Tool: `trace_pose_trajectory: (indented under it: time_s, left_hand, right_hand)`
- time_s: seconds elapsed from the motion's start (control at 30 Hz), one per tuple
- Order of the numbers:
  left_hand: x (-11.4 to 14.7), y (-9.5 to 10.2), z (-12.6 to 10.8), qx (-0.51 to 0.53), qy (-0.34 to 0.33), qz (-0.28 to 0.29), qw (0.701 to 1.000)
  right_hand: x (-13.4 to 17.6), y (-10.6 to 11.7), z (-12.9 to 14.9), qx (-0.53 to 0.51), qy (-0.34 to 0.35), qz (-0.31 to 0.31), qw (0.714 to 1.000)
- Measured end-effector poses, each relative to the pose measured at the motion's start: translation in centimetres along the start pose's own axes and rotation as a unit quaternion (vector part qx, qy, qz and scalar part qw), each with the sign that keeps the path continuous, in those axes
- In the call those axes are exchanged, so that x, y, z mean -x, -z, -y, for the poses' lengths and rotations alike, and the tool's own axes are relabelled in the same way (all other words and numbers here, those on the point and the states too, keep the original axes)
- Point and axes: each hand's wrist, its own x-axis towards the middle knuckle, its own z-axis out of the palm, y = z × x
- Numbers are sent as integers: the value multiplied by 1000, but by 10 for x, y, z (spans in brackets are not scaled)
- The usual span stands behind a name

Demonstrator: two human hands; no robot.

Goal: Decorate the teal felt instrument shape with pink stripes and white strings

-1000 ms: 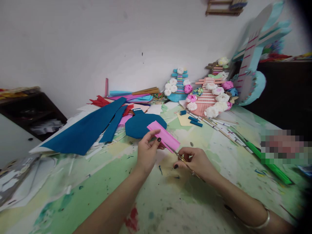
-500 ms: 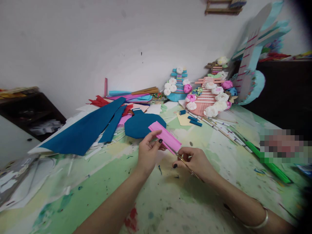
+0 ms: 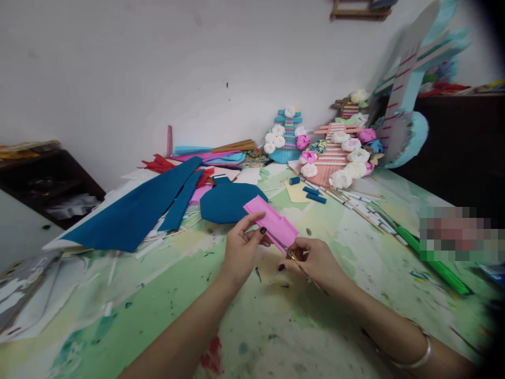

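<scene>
A folded strip of pink paper (image 3: 271, 220) is pinched between the thumb and fingers of my left hand (image 3: 245, 247), above the middle of the table. My right hand (image 3: 315, 260) is closed around the handles of gold-coloured scissors (image 3: 292, 256). The scissor blades lie along the near long edge of the pink paper, their tips close to my left thumb. Behind the paper lies a dark blue rounded cutout (image 3: 224, 202) with a short neck, which the paper partly overlaps in view.
Dark blue sheets (image 3: 134, 210) and coloured papers (image 3: 213, 155) are piled at left and back. Flower-covered instrument models (image 3: 331, 152) stand against the wall. Small blue pieces (image 3: 314, 196), rolled paper sticks (image 3: 365, 213) and a green cutter (image 3: 434, 260) lie right.
The pink paper has shifted slightly right and its far edge has folded outward, so it looks wider. Both hands keep their holds, with the scissors still at the near edge.
</scene>
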Motion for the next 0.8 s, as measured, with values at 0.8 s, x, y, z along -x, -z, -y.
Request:
trace_pose_trajectory:
  time_s: [0.8]
  left_hand:
    - [3,-4,1,21,8,23,999]
  right_hand:
    - [1,-4,2,-22,-22,-20,999]
